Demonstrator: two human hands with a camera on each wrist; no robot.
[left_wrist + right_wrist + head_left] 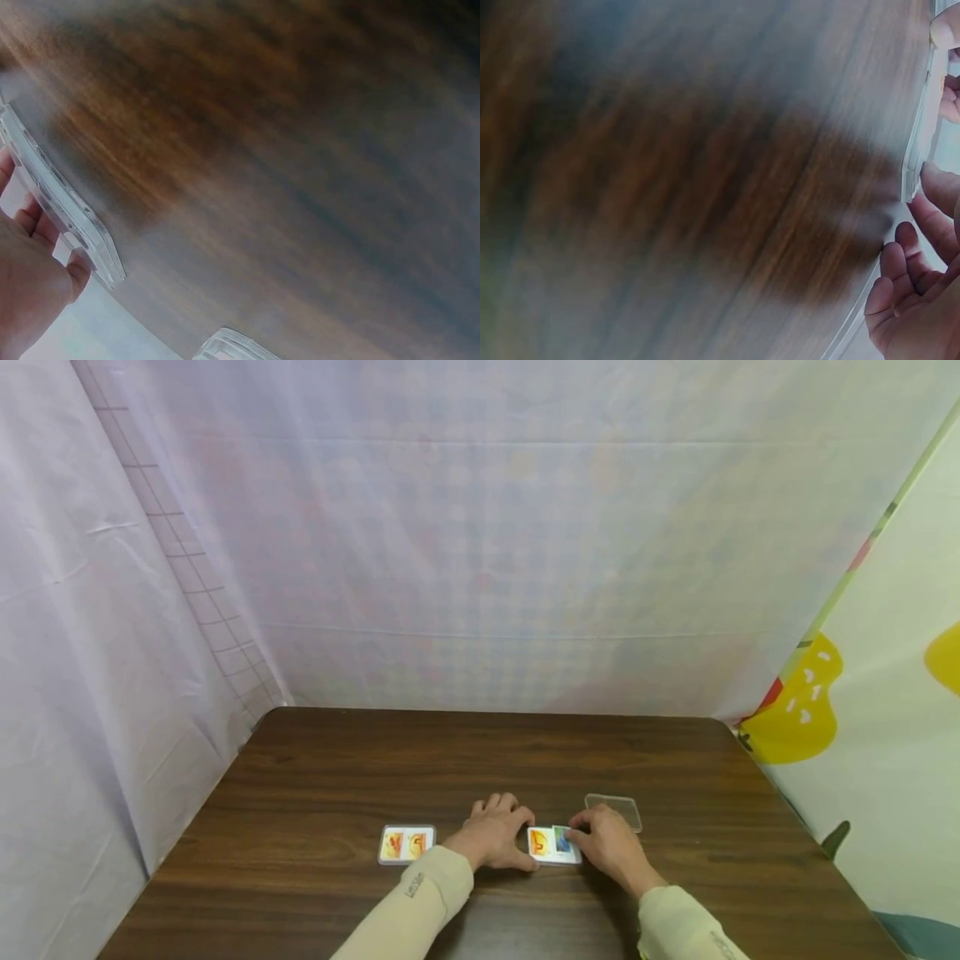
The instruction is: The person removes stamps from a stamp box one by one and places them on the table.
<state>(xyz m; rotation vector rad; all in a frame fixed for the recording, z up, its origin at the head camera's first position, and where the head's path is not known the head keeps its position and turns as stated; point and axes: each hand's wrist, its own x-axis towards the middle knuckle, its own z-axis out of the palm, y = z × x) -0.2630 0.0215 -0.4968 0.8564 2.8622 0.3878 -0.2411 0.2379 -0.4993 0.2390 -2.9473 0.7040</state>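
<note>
Clear plastic: I see a shallow rectangular card case [554, 846] with rounded corners and colourful picture cards showing inside, lying flat near the front middle of the table, between my two hands.
Second case: a matching clear case [406, 844] with orange-and-yellow cards lies left of it, well apart from the hands' work, beside my left forearm.
Lid: a bare transparent lid [614, 811], same rounded rectangle, lies flat just beyond my right hand.
Left hand: my left hand [496, 836] has its fingers curled against the left edge of the card case, thumb at the near side; the left wrist view shows fingertips on the ridged plastic rim [64, 206], though blurred.
Right hand: my right hand [609, 842] pinches the right end of the same case, fingers bent over its edge; the right wrist view is too blurred to add more.
Surface: dark brown wood-grain table [360, 760], smooth, with rounded far corners.
Room: pale creased sheeting hangs behind and on the left, faintly gridded; a fruit-print cloth [885, 710] hangs on the right.
</note>
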